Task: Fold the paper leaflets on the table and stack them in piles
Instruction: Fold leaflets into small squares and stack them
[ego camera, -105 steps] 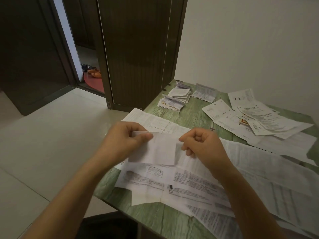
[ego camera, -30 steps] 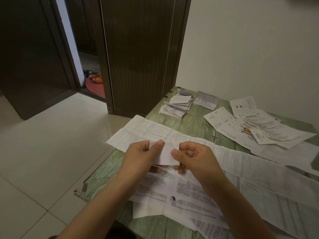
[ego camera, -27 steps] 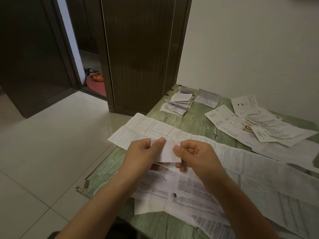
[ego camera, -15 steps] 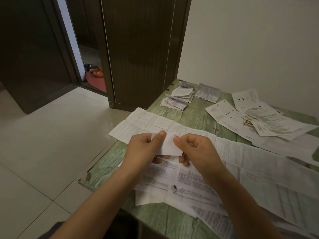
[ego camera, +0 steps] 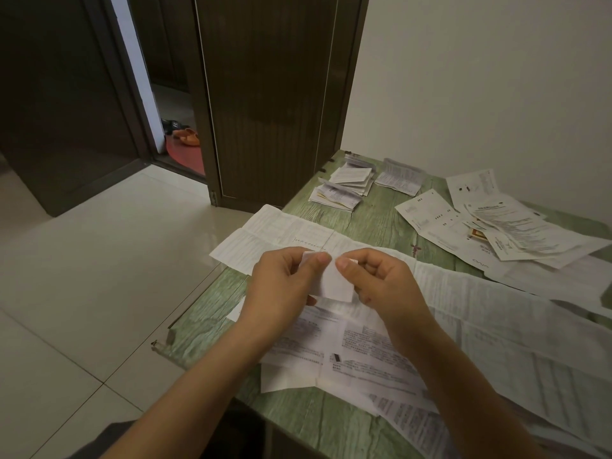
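Observation:
A small folded white leaflet [ego camera: 334,283] hangs above the green wood-grain table [ego camera: 374,217]. My left hand [ego camera: 284,286] pinches its left side with the thumb on top. My right hand [ego camera: 381,283] pinches its right upper edge. Under both hands lie large unfolded leaflets [ego camera: 357,352] printed with small text. At the far corner of the table sit piles of folded leaflets [ego camera: 344,187], with another folded one [ego camera: 399,177] just to their right.
More loose unfolded sheets [ego camera: 496,223] overlap at the back right. A long sheet [ego camera: 271,236] hangs over the table's left edge. A dark wooden door and doorway stand beyond the table. Pale floor tiles lie to the left.
The leaflet has become smaller, folded down from a wider piece. My hands have drawn closer together on it and stayed above the same spot.

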